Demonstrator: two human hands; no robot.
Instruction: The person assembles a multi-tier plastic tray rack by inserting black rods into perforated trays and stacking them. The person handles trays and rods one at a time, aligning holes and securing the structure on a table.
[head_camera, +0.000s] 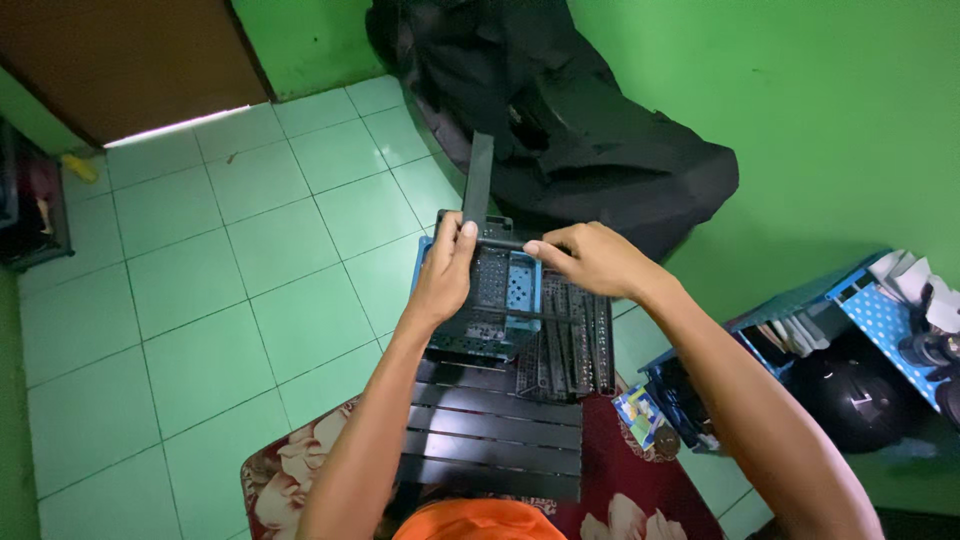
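Note:
My left hand grips a flat black plastic strip that stands upright, its lower end at the top edge of a black perforated plastic frame. My right hand pinches a thin black rod running across the top of that frame. A blue perforated panel sits inside the frame. Several more black perforated strips lie stacked beside it, and a black slatted panel rests below, close to my body.
A big black bag or cloth heap leans in the green corner. A blue perforated rack with papers and dark objects stands at right. A red floral mat lies under the parts. Pale green floor tiles spread left; a brown door is behind.

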